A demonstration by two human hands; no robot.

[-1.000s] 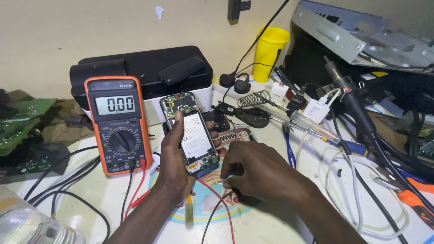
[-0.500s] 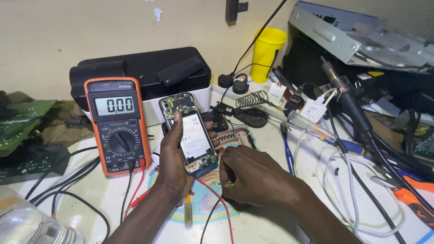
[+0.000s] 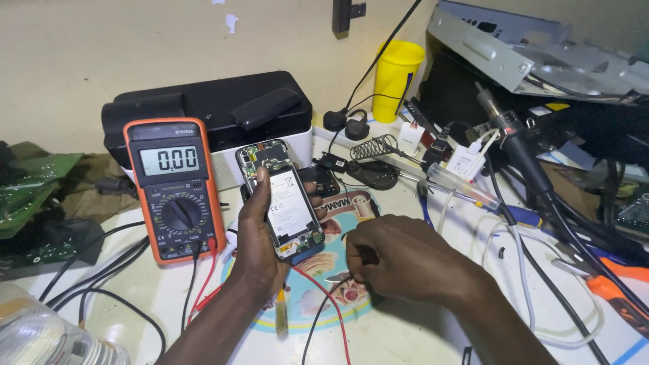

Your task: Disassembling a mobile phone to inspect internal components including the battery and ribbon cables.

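My left hand [image 3: 258,238] holds an opened mobile phone [image 3: 282,200] upright, back cover off, with its white battery and circuit board showing; the thumb rests on the phone's upper left edge. My right hand [image 3: 399,257] is lower right of the phone, fingers pinched on a thin black probe lead near the table. A red lead [image 3: 323,297] and a black lead [image 3: 318,318] run beneath both hands. An orange digital multimeter [image 3: 174,186] stands left of the phone, its leads plugged in at the bottom.
A black box [image 3: 209,108] sits behind the meter. A yellow cup [image 3: 397,78], a soldering iron stand with a coil [image 3: 375,152], chargers and tangled cables crowd the right. Green circuit boards [image 3: 27,189] lie left. A clear plastic bottle [image 3: 47,334] is at the bottom left.
Both hands stay almost still; my right hand has shifted slightly, still pinching the lead beside the phone. The meter reading is unchanged.
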